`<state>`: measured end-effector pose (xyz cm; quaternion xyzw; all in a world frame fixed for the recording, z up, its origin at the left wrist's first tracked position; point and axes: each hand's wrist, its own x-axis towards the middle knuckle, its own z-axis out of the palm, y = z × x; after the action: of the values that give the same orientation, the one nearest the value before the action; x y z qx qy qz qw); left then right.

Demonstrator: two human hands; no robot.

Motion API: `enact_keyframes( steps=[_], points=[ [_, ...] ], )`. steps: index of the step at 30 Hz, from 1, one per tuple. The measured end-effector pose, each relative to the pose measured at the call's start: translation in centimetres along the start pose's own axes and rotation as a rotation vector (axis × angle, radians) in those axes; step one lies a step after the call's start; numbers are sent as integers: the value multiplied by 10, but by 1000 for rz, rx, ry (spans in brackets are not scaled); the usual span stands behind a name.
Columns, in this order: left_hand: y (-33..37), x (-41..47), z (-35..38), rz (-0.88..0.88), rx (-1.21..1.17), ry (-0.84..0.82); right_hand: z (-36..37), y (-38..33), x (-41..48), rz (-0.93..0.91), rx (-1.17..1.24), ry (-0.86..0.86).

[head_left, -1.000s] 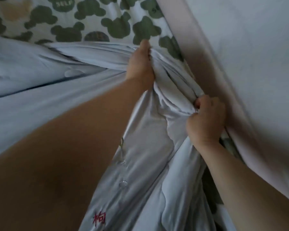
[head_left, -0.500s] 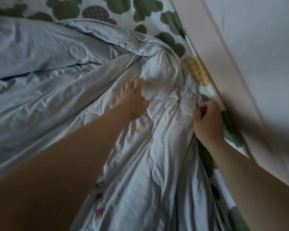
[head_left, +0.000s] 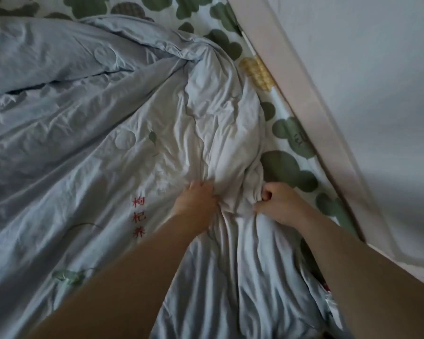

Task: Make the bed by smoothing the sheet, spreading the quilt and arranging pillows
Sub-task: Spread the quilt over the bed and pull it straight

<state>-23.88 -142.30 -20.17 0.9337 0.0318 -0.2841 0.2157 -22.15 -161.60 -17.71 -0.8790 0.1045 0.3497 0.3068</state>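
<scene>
A pale blue quilt (head_left: 88, 123) with red embroidered characters lies crumpled across the bed. Under it shows a white sheet (head_left: 289, 143) printed with green bear heads, along the right and top. My left hand (head_left: 196, 201) grips a bunch of quilt fabric near the middle. Close beside it on the right, my right hand (head_left: 277, 204) has its fingers curled round another fold of the same quilt. Both forearms reach in from the bottom of the view. No pillow is in view.
A pale pink bed rail (head_left: 301, 99) runs diagonally along the bed's right side, with a light grey wall (head_left: 377, 81) behind it. The quilt's right edge lies bunched in deep folds beside the rail.
Both hands have drawn back toward me along the quilt. My left hand, flat on the fabric half a second ago, now grips it; the quilt lies lower and more spread.
</scene>
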Motion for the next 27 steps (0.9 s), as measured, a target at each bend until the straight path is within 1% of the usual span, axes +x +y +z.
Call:
enact_keyframes(
  steps=[2, 4, 6, 7, 8, 10, 12, 14, 15, 16, 18, 19, 20, 21, 23, 25, 27],
  points=[
    [14, 4, 7, -29, -87, 28, -9, 16, -9, -97, -136, 269],
    [40, 6, 16, 0, -179, 55, -22, 36, -23, -105, -224, 492],
    [68, 3, 26, 27, -185, 18, -33, 62, -39, -46, -269, 617],
    [77, 0, 31, 24, -153, -8, -36, 75, -44, -22, -278, 636],
    [84, -6, 36, 16, -101, -15, -38, 88, -51, -17, -282, 605],
    [88, -19, 44, 2, -14, -10, -36, 106, -58, -59, -231, 437],
    [86, -34, 52, -37, 22, -31, -33, 110, -67, -81, -110, 272],
    [84, -50, 60, -72, 47, -21, -34, 109, -82, -39, 32, 147],
    [81, -57, 63, -86, 57, -9, -36, 108, -88, -14, 11, 83],
    [78, -63, 67, -99, 69, -2, -37, 108, -94, -9, -93, 17],
    [73, -73, 74, -116, 94, -13, -39, 108, -104, -52, -276, -83],
    [72, -77, 78, -121, 103, -17, -39, 107, -107, -94, -304, -119],
    [72, -80, 80, -124, 105, -17, -39, 108, -108, -123, -303, -139],
    [71, -82, 82, -125, 101, -14, -41, 110, -109, -134, -308, -124],
    [70, -85, 87, -130, 88, 1, -45, 115, -111, -131, -366, 31],
    [69, -88, 90, -134, 72, 16, -44, 115, -115, -109, -508, 186],
    [67, -91, 92, -131, 56, 22, -34, 111, -122, -49, -729, 217]
  ],
)
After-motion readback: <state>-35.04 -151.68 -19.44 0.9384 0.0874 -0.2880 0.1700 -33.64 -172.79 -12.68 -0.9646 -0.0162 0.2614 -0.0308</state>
